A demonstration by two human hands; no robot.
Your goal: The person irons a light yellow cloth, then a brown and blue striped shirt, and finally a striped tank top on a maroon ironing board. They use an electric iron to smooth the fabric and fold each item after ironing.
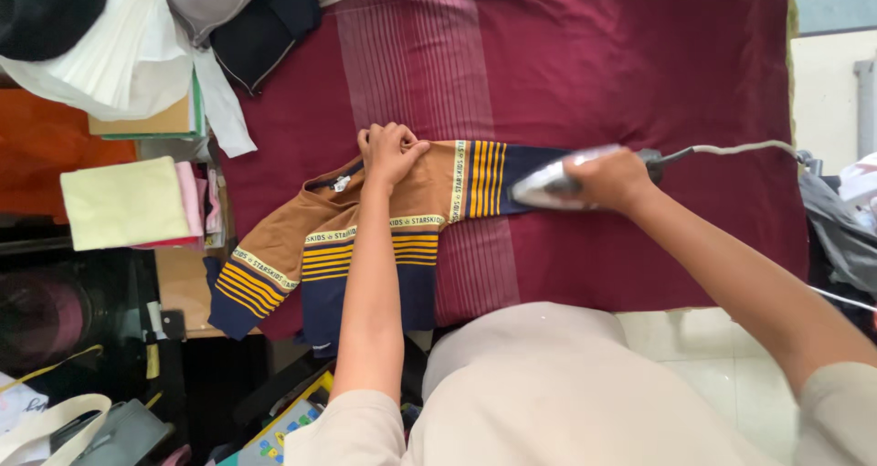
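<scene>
Brown-navy striped shirt (365,238) flat under iron (548,187)
</scene>
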